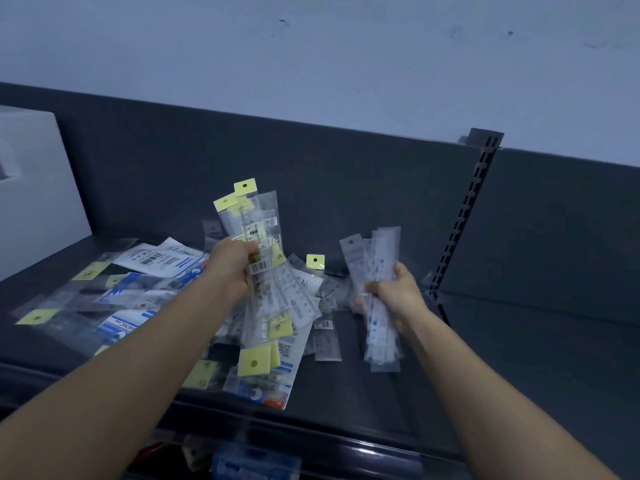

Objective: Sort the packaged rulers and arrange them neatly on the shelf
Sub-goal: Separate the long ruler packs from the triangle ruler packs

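My left hand (231,265) grips a fanned bunch of clear ruler packs with yellow header tags (258,233), held upright above the dark shelf (485,368). My right hand (398,292) grips a second bunch of clear ruler packs with grey headers (375,258), also lifted off the shelf. A loose heap of packaged rulers (138,289), some with blue and white cards, lies spread over the left and middle of the shelf. One yellow-tagged pack (315,262) leans against the back panel between my hands.
A white box (38,188) stands at the far left of the shelf. A slotted upright (464,216) divides the dark back panel at right. More packaged goods (249,462) show on the shelf below, near the front edge.
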Available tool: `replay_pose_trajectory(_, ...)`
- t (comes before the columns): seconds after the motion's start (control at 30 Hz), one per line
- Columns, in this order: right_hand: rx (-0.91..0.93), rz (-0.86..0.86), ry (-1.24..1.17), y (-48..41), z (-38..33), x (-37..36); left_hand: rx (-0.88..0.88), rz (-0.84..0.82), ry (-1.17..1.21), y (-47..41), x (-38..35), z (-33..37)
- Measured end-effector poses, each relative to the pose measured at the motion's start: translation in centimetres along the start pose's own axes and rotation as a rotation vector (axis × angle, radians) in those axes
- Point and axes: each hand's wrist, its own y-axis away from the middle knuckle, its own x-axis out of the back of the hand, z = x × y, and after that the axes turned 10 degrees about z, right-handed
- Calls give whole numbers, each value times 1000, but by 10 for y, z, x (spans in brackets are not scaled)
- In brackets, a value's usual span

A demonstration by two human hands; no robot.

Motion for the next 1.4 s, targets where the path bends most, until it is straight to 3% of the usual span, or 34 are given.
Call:
replay_pose_trajectory(0.07, 8, 47, 30, -1, 0, -1, 3, -17, -5, 2, 0, -1)
replay_pose_trajectory(0.37, -88, -67, 395, 8, 11, -33, 65, -82, -189, 8, -1, -29)
replay_pose_trajectory(0.63, -321, -70, -33, -10, 15, -53, 68, -11, -299, 1, 6, -42)
replay_pose_trajectory(0.97, -442, -114, -165, -24, 11, -72, 68, -10, -358, -3, 9, -43)
replay_pose_trajectory(1.23, -428, -135, -198, -28, 12, -83, 87, -51, -394, -3, 8, -42)
replay_pose_trajectory(1.4, -330, -26, -248, -32, 13, -82, 76, -65, -406, -2, 10, -40)
